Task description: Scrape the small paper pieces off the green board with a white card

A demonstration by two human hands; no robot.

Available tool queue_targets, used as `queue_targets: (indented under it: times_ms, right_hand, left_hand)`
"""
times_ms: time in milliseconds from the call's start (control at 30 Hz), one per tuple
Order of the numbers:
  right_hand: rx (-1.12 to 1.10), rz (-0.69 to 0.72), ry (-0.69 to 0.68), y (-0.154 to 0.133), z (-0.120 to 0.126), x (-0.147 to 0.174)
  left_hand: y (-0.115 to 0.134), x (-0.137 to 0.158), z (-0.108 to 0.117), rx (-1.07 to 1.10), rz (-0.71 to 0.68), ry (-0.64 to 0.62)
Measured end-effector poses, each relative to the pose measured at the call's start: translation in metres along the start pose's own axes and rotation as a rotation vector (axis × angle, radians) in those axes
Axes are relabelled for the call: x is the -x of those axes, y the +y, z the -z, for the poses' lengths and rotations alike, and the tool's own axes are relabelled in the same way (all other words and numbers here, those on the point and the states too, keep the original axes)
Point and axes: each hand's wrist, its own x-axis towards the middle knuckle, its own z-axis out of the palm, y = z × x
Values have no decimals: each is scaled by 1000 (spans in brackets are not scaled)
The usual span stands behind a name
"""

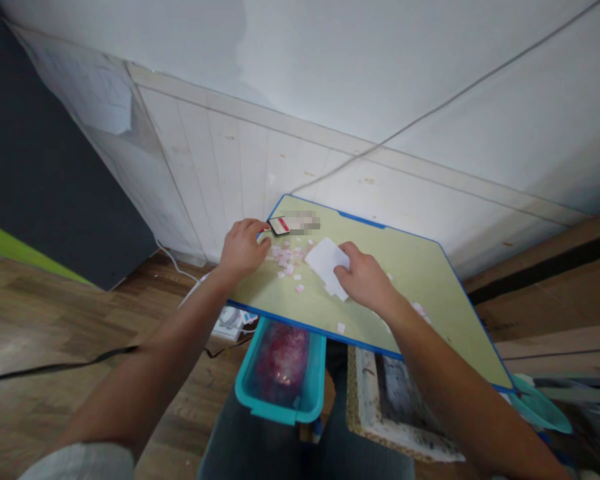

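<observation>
My right hand (363, 270) grips a white piece of paper (327, 260) by its right edge, thumb on top, above the tabletop. To the left of the paper lies a loose cluster of small pale pink and white paper squares (287, 257). My left hand (245, 247) is over the table's left edge beside this cluster, with thumb and index finger apart. Its index fingertip is close to a phone (280, 226) with a red and white screen; whether they touch I cannot tell. The pale yellow folding table (365, 313) has a blue rim.
Below the front edge is a turquoise plastic basin (250, 393) with a reddish, shiny, bag-like thing (283, 363) inside. A dirty white frame-like board (380, 420) stands beside it. Cardboard (555, 293) is at right. A white wall (330, 67) with a cable (430, 110) rises behind.
</observation>
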Motion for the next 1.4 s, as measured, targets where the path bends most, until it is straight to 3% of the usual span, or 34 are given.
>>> queue_targets:
  times_ms: [167,267,367,433,533,633,733,800,867,1000,1167,1400]
  right_hand:
    - [-95,124,-68,9,-2,-3]
    - [-146,33,32,28,7,-26]
    - [-171,-11,85,37,15,-43]
    - [-233,20,27,40,15,-38]
    - [-345,50,-123,55,7,-11]
    - [-403,-47,-159,98,-3,13]
    - [-373,-181,-17,142,-6,20]
    - [-381,-206,55,156,-4,19]
    - [-449,-166,39,155,-1,19]
    - [-500,-68,-155,145,0,19]
    - [-317,-207,22,144,5,8]
    - [-16,-94,2,76,-1,21]
  left_hand:
    - [0,22,5,36,-46,-59]
    - [11,26,11,77,-117,-134]
    - [34,32,22,163,-321,-305]
    - [50,39,28,196,-446,-416]
    - [61,48,32,205,-548,-483]
    - [54,51,33,161,-534,-474]
    - [44,48,35,80,-458,-408]
    - [44,47,36,28,-400,-366]
    - [47,48,37,5,-375,-345]
    - [54,51,33,45,-430,-396]
    - [59,50,24,11,-393,-377]
    - [83,47,7,33,-431,-417]
